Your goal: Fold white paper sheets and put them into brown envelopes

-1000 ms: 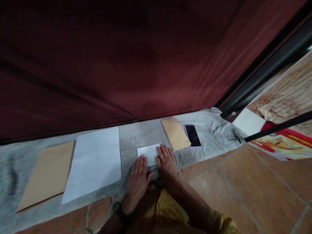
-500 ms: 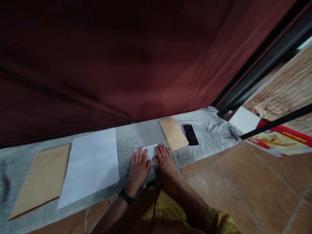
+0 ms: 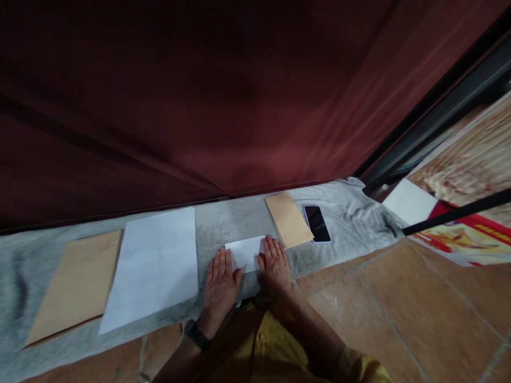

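Head view: small white paper [image 3: 245,254], possibly folded, lay toward the near edge of the grey cloth [image 3: 231,218]. Left hand [image 3: 220,282] spread flat at its left end, right hand [image 3: 274,266] over its right end; fingers extended, nothing grasped. Judged that good work here meant even pressure, one hand steadying, the other smoothing outward, edges kept square; on soft cloth, a lopsided push could have skewed it.

Toward the surface's right end: small brown envelope [image 3: 288,219], one corner meeting a smartphone [image 3: 317,223]. Toward its left end: large white sheet [image 3: 154,266], then large brown envelope [image 3: 77,284]. Dark red curtain [image 3: 239,106] hung along the far edge; tiled floor [image 3: 359,303] below the near one. Light dim.
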A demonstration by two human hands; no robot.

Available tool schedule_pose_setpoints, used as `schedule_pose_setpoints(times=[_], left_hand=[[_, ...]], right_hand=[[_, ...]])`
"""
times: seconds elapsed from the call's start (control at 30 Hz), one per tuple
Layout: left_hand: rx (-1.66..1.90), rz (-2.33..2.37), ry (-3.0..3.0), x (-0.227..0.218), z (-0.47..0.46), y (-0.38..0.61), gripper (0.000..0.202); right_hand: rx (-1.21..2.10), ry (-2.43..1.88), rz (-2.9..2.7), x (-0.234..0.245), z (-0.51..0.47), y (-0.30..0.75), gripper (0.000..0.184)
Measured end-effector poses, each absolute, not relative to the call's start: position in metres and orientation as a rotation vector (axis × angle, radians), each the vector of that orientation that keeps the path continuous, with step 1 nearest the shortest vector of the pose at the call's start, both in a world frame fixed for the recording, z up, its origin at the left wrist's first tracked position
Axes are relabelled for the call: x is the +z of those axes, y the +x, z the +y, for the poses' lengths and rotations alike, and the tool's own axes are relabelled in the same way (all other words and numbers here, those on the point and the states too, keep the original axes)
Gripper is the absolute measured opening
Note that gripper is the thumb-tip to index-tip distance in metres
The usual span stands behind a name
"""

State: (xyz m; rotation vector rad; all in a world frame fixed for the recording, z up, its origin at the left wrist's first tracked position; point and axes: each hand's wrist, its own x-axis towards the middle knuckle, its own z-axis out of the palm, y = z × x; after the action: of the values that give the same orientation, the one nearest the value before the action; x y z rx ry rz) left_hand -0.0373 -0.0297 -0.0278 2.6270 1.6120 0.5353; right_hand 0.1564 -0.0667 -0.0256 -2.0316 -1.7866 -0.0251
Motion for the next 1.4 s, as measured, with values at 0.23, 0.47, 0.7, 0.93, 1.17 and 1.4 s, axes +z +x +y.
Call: schedule_pose_setpoints(times=[0.23, 0.47, 0.7, 0.93, 1.17, 1.4], left_hand=[[0.534, 1.648, 2.6, -0.025, -0.033, -0.035, 0.069], [0.508, 1.659, 2.597, -0.024, -0.034, -0.034, 0.07], [0.384, 1.687, 2.623, -0.02, -0.034, -0.032, 0.07], [0.164, 1.59, 2.681, 0.0, -0.037, -0.025, 0.064], [0.007, 1.449, 2.762, 0.006, -0.043, -0.029, 0.069], [-0.061, 1.456, 2.775, 0.017, -0.046, -0.027, 0.071]], right_hand=[[-0.018, -2.112, -1.689, -0.016, -0.057, 0.156, 0.049], [0.191, -2.22, -1.509, -0.019, -0.041, 0.168, 0.032], [0.531, -1.96, -1.311, -0.025, -0.04, 0.182, 0.012], [0.733, -1.759, -1.208, -0.028, -0.052, 0.187, 0.009], [0.691, -1.73, -1.099, -0.021, -0.063, 0.201, 0.017], [0.656, -1.676, -1.003, -0.013, -0.068, 0.21, 0.025]])
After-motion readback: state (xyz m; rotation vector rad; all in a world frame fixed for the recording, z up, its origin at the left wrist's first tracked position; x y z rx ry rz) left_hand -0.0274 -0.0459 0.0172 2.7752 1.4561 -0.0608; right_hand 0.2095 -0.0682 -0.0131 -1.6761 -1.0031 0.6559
